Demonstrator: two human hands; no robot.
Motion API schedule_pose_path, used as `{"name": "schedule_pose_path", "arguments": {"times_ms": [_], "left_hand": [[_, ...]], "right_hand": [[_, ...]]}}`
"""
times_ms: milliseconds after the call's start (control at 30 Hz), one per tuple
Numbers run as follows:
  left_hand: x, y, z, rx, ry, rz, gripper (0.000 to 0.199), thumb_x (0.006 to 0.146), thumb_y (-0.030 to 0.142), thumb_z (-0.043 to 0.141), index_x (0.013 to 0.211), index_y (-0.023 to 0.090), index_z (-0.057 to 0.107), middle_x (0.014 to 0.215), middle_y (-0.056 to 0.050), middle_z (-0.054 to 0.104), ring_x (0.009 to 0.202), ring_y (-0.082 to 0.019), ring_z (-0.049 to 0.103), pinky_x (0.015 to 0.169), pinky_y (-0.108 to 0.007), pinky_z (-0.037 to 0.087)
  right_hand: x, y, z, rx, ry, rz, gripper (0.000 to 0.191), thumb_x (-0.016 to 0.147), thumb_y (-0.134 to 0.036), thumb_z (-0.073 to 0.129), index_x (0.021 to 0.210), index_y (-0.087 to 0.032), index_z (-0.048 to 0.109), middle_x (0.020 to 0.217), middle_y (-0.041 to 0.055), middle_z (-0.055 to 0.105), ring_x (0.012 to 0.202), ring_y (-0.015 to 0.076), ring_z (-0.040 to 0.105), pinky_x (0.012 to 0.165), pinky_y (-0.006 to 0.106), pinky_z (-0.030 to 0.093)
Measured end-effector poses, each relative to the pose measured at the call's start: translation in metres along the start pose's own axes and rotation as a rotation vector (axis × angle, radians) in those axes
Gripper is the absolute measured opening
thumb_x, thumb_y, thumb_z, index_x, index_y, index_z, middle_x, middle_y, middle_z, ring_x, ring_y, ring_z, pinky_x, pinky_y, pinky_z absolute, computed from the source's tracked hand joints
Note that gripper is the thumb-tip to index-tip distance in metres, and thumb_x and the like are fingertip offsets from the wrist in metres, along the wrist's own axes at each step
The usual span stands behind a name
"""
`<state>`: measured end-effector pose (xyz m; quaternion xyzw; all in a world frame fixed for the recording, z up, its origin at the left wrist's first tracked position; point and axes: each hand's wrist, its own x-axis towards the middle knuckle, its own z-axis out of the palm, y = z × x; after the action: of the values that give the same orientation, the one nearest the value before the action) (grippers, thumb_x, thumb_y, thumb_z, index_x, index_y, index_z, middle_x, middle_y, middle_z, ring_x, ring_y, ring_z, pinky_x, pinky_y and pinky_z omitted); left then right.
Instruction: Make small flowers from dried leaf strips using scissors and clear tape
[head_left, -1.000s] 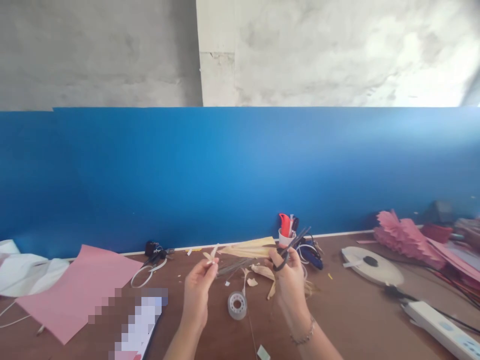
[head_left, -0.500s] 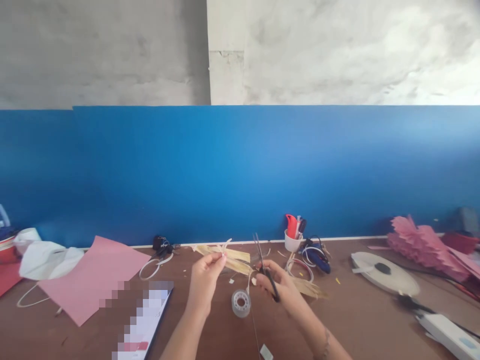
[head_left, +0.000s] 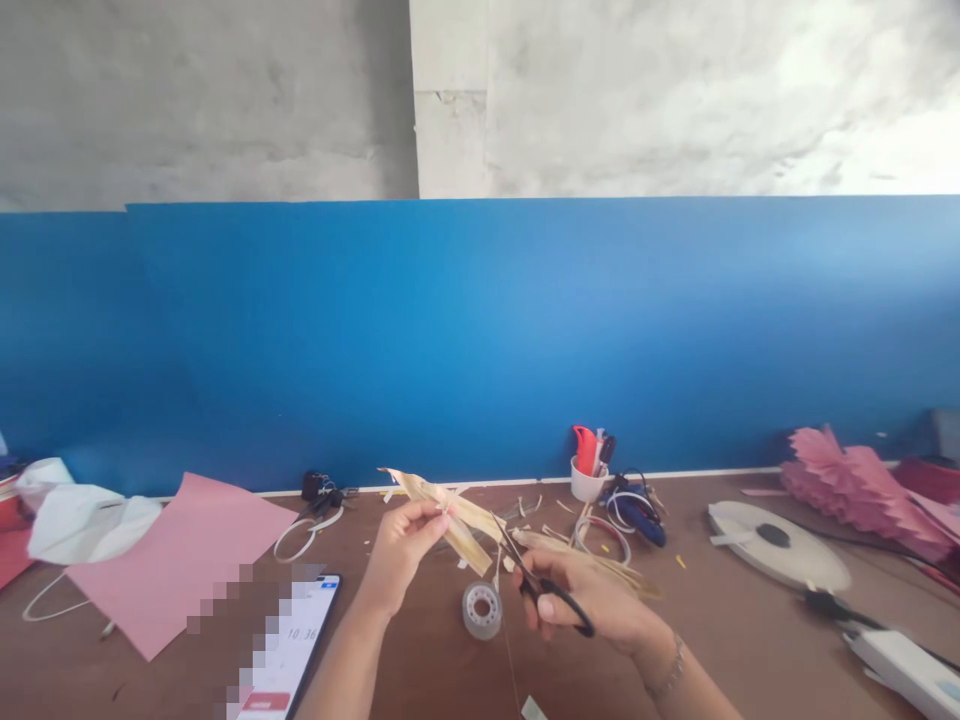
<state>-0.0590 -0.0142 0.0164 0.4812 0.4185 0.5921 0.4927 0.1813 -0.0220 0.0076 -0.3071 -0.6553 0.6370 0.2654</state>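
Observation:
Between thumb and fingers, my left hand point(head_left: 409, 550) pinches a pale, dry husk-like strip point(head_left: 469, 550), whose pieces fan out to the right. My right hand point(head_left: 581, 595) grips black-handled scissors point(head_left: 559, 597). Their blades point up and left, close to the strip's right end; whether they touch it I cannot tell. Behind my right hand lie more pale strips point(head_left: 637, 580) on the brown table point(head_left: 420, 665). A roll of clear tape point(head_left: 481, 610) sits below and between my hands, with a thin string near it.
Pink paper point(head_left: 176, 565) and a phone point(head_left: 296, 640) lie to the left. A white cup of tools point(head_left: 586, 482) stands at the back, beside coiled cords. Rightward are a flat cream disc point(head_left: 776, 545), a white power strip point(head_left: 911, 660) and folded pink paper point(head_left: 862, 490). A blue partition point(head_left: 480, 340) rises behind.
The scissors have swung from nearly upright to leaning left, with their blades now by the strip's end. My left hand has shifted slightly left and down, turning the husk-like strip.

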Motion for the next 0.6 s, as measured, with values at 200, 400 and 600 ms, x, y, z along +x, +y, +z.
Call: {"name": "schedule_pose_path", "arguments": {"times_ms": [200, 400, 600], "left_hand": [[0.0006, 0.0012, 0.0004, -0.013, -0.022, -0.011, 0.016, 0.065, 0.030, 0.076, 0.070, 0.016, 0.071, 0.071, -0.001, 0.068, 0.073, -0.015, 0.059, 0.073, -0.024, 0.046], [0.0011, 0.0016, 0.0005, -0.008, -0.016, -0.020, 0.016, 0.065, 0.030, 0.075, 0.071, 0.016, 0.072, 0.074, -0.002, 0.070, 0.075, -0.015, 0.060, 0.074, -0.024, 0.046], [0.0012, 0.0058, 0.0017, 0.042, 0.046, -0.033, 0.017, 0.064, 0.031, 0.075, 0.071, 0.016, 0.072, 0.074, -0.004, 0.072, 0.076, -0.019, 0.062, 0.074, -0.026, 0.047]], "right_hand": [[0.0042, 0.0052, 0.0025, 0.029, 0.004, 0.034, 0.055, 0.061, -0.059, 0.074, 0.090, -0.016, 0.055, 0.069, 0.0000, 0.061, 0.057, 0.0126, 0.055, 0.055, 0.024, 0.043], [0.0028, 0.0057, 0.0025, 0.012, 0.009, 0.059, 0.053, 0.062, -0.059, 0.074, 0.089, -0.017, 0.054, 0.068, -0.0009, 0.061, 0.054, 0.0122, 0.054, 0.053, 0.024, 0.041], [0.0015, 0.0040, 0.0029, -0.018, -0.015, 0.060, 0.049, 0.061, -0.052, 0.077, 0.087, -0.018, 0.054, 0.072, -0.0024, 0.056, 0.061, 0.0120, 0.051, 0.057, 0.023, 0.038]]}}
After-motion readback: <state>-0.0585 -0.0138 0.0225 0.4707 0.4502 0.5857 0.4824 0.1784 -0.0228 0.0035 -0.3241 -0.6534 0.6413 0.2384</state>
